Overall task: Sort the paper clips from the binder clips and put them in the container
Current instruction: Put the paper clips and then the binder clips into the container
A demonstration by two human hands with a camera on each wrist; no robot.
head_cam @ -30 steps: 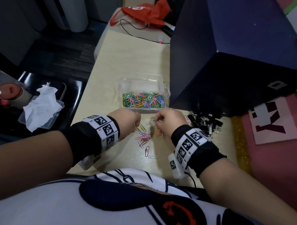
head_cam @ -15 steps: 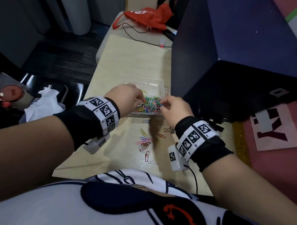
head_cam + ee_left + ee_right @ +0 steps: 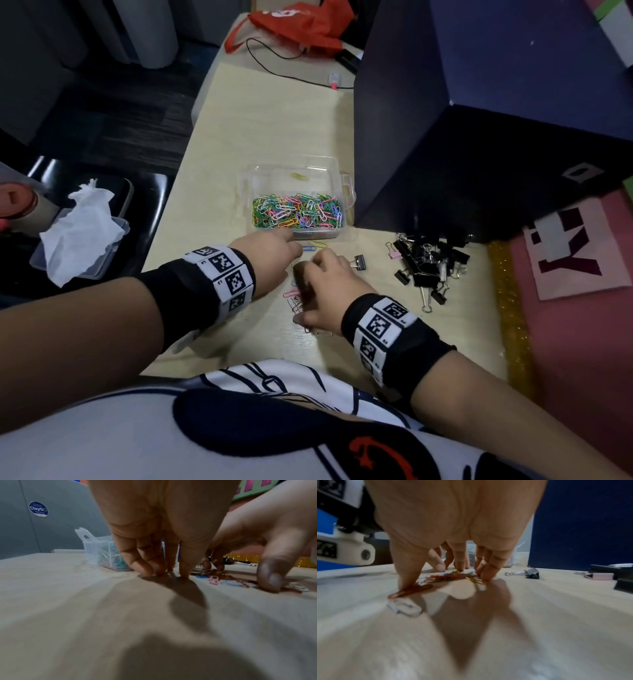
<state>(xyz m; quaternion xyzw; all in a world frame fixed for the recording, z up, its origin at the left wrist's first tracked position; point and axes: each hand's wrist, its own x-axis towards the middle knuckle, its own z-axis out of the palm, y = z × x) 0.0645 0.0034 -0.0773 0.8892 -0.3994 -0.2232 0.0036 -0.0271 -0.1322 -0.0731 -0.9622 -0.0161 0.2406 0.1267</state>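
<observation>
From the head camera, a person leans over a pale wooden table. A clear plastic container, half full of coloured paper clips, stands ahead of both hands. The left hand reaches toward its near wall, fingers curled down. The right hand arches over a small scatter of loose paper clips. A heap of black binder clips lies to the right, with one stray binder clip just beside the right hand.

From the left wrist, the left fingertips touch bare table, holding nothing I can make out.

From the right wrist, the right thumb and fingertips press down around the clips, spread rather than gripping.
</observation>
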